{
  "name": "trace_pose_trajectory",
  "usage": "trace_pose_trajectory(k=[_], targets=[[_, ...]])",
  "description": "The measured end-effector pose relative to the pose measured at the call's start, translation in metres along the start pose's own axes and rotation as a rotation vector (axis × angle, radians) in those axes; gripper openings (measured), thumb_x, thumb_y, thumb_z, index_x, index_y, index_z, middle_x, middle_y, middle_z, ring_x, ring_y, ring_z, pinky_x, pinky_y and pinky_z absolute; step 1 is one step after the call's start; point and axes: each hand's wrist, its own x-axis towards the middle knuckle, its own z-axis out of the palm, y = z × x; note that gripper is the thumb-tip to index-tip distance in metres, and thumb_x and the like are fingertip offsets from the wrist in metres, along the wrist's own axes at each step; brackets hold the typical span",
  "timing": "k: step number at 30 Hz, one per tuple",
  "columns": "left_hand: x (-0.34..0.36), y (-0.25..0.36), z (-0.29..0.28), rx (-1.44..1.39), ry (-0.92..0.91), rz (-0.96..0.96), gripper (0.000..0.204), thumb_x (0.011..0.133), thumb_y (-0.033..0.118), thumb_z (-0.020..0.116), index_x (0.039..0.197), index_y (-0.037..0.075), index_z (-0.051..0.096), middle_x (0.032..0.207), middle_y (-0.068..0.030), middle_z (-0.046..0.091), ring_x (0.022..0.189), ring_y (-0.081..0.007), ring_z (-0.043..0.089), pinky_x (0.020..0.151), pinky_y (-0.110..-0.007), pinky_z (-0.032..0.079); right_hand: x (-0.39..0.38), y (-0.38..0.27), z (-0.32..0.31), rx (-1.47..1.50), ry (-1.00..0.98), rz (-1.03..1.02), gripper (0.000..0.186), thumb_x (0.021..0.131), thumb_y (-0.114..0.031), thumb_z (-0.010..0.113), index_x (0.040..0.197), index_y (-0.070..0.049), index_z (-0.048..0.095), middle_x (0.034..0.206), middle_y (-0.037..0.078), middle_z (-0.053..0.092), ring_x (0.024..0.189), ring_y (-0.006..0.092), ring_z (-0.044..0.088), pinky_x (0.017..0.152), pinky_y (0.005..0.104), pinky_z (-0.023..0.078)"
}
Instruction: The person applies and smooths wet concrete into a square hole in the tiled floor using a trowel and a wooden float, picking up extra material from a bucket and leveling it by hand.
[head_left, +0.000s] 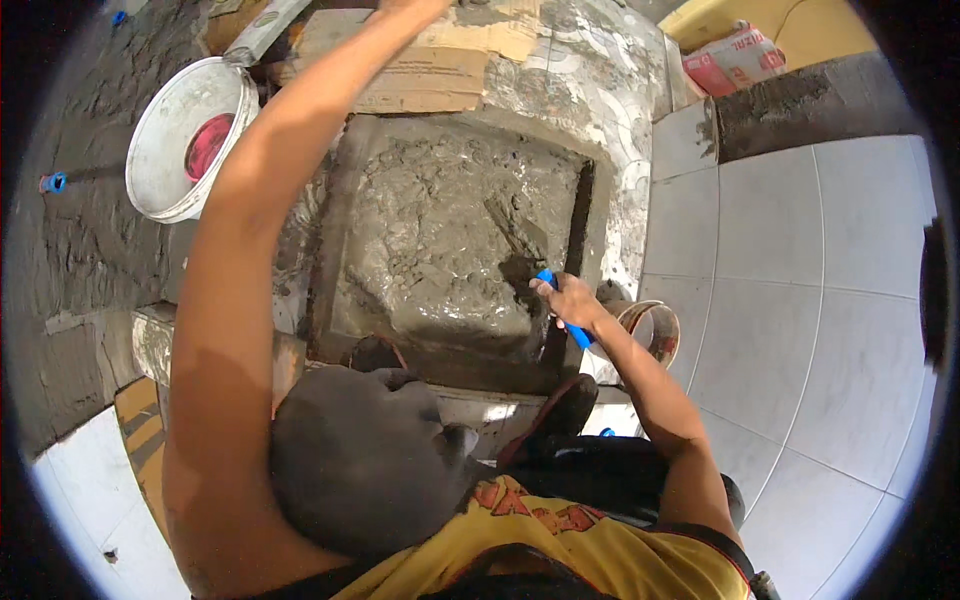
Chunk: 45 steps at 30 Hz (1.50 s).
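Note:
My right hand (pixel 572 302) is closed around the blue handle (pixel 579 336) of a trowel. The trowel's blade (pixel 517 228) seems coated in grey mortar and rests at the right side of a wet heap of mortar (pixel 430 240). That heap fills most of a shallow square tray or frame (pixel 460 372) in front of me. My left arm stretches far forward, past the tray's left side. At the top edge of the view, my left hand (pixel 408 8) is partly cut off above the cardboard (pixel 425 80), so its fingers do not show.
A white bucket (pixel 150 150) with a pinkish-red thing inside stands left of the tray. A smaller bucket (pixel 655 330) is beside my right forearm. Tiled wall (pixel 770 240) rises on the right. A red-and-white bag (pixel 735 60) lies at far right; a mortar-stained block (pixel 155 345) sits left.

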Motion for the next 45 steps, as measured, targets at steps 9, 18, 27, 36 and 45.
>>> trace_pose_trajectory(k=[9,18,27,36,45], targets=[[-0.318,0.049,-0.07,-0.408,-0.363,-0.144,0.023,0.084,0.005,0.06,0.106,0.001,0.066,0.109,-0.0192,0.06,0.102,-0.0345,0.06,0.089,-0.04,0.048,0.07,0.053,-0.021,-0.319,0.446,-0.334,0.052,0.093,-0.046,0.059,0.079,0.004,0.062,0.069,0.029,0.062,0.066,0.047,0.063,0.063,0.051,0.051],[-0.528,0.102,-0.091,-0.709,-0.404,-0.768,0.027,0.09,0.006,0.063,0.116,0.008,0.066,0.097,-0.0084,0.059,0.079,-0.0195,0.061,0.072,-0.03,0.048,0.209,0.079,-0.066,-0.531,0.359,-0.468,0.036,0.093,-0.04,0.059,0.095,-0.004,0.066,0.079,0.019,0.067,0.072,0.0397,0.065,0.063,0.048,0.05],[-0.535,0.089,-0.073,-0.618,-0.536,-0.486,0.025,0.087,0.005,0.062,0.112,0.008,0.066,0.09,-0.0094,0.058,0.077,-0.0238,0.061,0.072,-0.032,0.049,0.165,0.114,-0.012,-1.101,0.605,-0.995,0.023,0.094,-0.015,0.056,0.114,-0.004,0.058,0.064,0.015,0.056,0.052,0.0256,0.053,0.044,0.0402,0.042],[-0.584,0.032,-0.04,-0.678,-0.573,-0.312,0.015,0.09,0.008,0.054,0.091,-0.002,0.065,0.07,-0.0114,0.066,0.06,-0.0213,0.064,0.058,-0.032,0.05,0.109,0.018,-0.024,0.781,0.278,0.273,0.031,0.094,-0.032,0.054,0.091,-0.002,0.056,0.069,0.009,0.056,0.052,0.0222,0.057,0.047,0.0401,0.05],[-0.559,0.055,-0.074,-0.581,-0.63,-0.433,0.02,0.091,0.014,0.062,0.108,0.006,0.064,0.087,-0.0132,0.06,0.08,-0.0284,0.06,0.071,-0.036,0.048,0.151,-0.015,0.016,1.109,0.184,0.265,0.031,0.099,-0.036,0.049,0.105,-0.005,0.045,0.066,0.009,0.052,0.05,0.0203,0.053,0.043,0.0379,0.049]])
